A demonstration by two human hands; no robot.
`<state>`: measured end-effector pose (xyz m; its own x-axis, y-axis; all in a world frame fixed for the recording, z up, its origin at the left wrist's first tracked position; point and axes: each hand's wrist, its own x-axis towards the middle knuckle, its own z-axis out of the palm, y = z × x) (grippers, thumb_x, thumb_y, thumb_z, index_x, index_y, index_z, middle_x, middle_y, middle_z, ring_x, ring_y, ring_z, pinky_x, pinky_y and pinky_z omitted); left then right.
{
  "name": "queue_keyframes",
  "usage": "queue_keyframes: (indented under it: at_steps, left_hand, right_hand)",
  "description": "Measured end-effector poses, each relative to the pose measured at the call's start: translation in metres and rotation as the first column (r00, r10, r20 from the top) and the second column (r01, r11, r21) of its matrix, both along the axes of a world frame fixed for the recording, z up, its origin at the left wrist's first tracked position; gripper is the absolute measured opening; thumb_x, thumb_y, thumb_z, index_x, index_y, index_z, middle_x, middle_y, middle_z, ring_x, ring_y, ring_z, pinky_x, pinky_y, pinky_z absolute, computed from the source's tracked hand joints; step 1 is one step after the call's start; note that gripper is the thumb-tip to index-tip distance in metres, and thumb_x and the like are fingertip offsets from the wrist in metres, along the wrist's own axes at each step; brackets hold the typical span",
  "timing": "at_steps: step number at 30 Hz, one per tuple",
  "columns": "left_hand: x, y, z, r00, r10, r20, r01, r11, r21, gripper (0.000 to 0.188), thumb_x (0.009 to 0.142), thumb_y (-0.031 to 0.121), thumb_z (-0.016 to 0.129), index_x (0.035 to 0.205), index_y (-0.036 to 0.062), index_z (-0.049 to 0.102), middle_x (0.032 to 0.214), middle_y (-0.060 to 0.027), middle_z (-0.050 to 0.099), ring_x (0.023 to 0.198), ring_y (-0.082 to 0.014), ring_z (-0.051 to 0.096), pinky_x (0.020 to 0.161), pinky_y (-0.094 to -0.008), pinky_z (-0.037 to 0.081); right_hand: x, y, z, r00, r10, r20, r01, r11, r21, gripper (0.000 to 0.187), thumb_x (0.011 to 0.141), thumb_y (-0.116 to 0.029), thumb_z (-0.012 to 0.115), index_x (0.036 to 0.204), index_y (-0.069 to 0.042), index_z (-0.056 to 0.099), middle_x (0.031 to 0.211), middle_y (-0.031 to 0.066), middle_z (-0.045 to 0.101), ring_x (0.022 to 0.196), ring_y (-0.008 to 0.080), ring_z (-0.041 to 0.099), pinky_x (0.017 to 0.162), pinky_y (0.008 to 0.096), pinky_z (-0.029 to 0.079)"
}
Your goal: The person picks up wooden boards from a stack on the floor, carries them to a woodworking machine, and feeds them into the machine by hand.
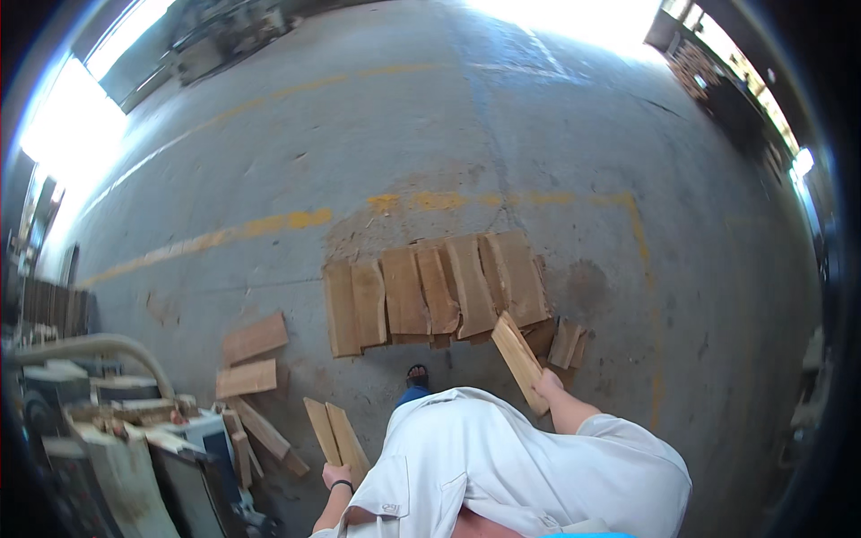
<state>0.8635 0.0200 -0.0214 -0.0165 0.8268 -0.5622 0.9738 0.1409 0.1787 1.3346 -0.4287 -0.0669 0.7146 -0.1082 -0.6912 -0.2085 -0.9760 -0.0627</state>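
Note:
My left hand (338, 474), with a dark band at the wrist, is closed round the lower ends of two narrow wooden boards (348, 439) that spread apart toward their tops. On the other side, my right hand (546, 384) grips a small bundle of wooden boards (515, 351), held at a slant. The bundle's upper end is close to the right end of a row of wide wooden boards (404, 296) on the floor, laid side by side, some with wavy edges. I cannot tell whether the bundle touches them. Short wood pieces (566, 343) lie beside that row.
At the left, loose planks (247, 379) lie on the floor near a machine (193, 439) with a pale hose (108, 343). My sandalled foot (417, 373) stands just below the board row. Yellow lines (269, 224) mark the concrete floor. Stacked wood (695, 72) stands far right.

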Motion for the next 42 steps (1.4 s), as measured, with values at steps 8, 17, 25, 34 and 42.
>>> queue_keyframes:
  at_steps: [8,17,25,34,42]
  left_hand:
    - [-0.069,-0.178,0.020,0.928,0.364,-0.086,-0.358,0.931,0.071,0.046,0.069,0.021,0.084,0.106,-0.0006,0.066,0.106,-0.0224,0.071,0.103,-0.0389,0.068,0.091,-0.0438,0.054]
    - [-0.166,-0.363,0.035,0.718,0.660,-0.220,-0.672,0.740,0.026,0.046,0.069,0.022,0.084,0.107,0.0034,0.068,0.110,-0.0207,0.071,0.104,-0.0388,0.068,0.091,-0.0447,0.055]
    - [-0.263,-0.434,0.034,0.429,0.879,-0.209,-0.890,0.451,0.069,0.048,0.067,0.019,0.087,0.106,0.0017,0.066,0.107,-0.0223,0.071,0.102,-0.0396,0.068,0.089,-0.0453,0.055]
    - [-0.411,-0.370,0.062,0.438,0.890,0.124,-0.864,0.380,0.329,0.043,0.073,0.023,0.083,0.101,-0.0028,0.063,0.102,-0.0254,0.070,0.098,-0.0431,0.067,0.085,-0.0473,0.053]
    - [-0.508,-0.221,0.130,0.442,0.763,0.472,-0.868,0.232,0.439,0.045,0.075,0.026,0.082,0.099,-0.0074,0.064,0.094,-0.0247,0.071,0.090,-0.0410,0.069,0.079,-0.0453,0.054]
  right_hand:
    - [0.071,0.093,0.038,0.930,0.364,0.059,-0.368,0.925,0.092,0.053,0.077,-0.037,0.081,0.117,-0.007,0.061,0.117,0.0179,0.069,0.112,0.0344,0.066,0.093,0.0451,0.052]
    - [-0.016,0.106,0.003,0.774,0.631,0.060,-0.632,0.775,0.006,0.056,0.078,-0.038,0.081,0.119,-0.005,0.062,0.117,0.0193,0.068,0.113,0.0356,0.065,0.094,0.0460,0.052]
    - [-0.167,0.201,0.031,0.495,0.867,0.066,-0.868,0.489,0.082,0.048,0.079,-0.033,0.078,0.113,-0.004,0.061,0.115,0.0202,0.068,0.110,0.0365,0.065,0.093,0.0469,0.051]
    - [-0.380,0.401,0.083,0.313,0.877,0.364,-0.863,0.103,0.494,0.033,0.080,-0.024,0.070,0.104,-0.003,0.058,0.104,0.0239,0.067,0.104,0.0435,0.062,0.085,0.0485,0.049]
    - [-0.549,0.582,0.112,0.383,0.878,0.287,-0.534,-0.043,0.844,0.047,0.079,-0.022,0.079,0.115,0.003,0.061,0.102,0.0110,0.071,0.094,0.0195,0.066,0.082,0.0341,0.052]
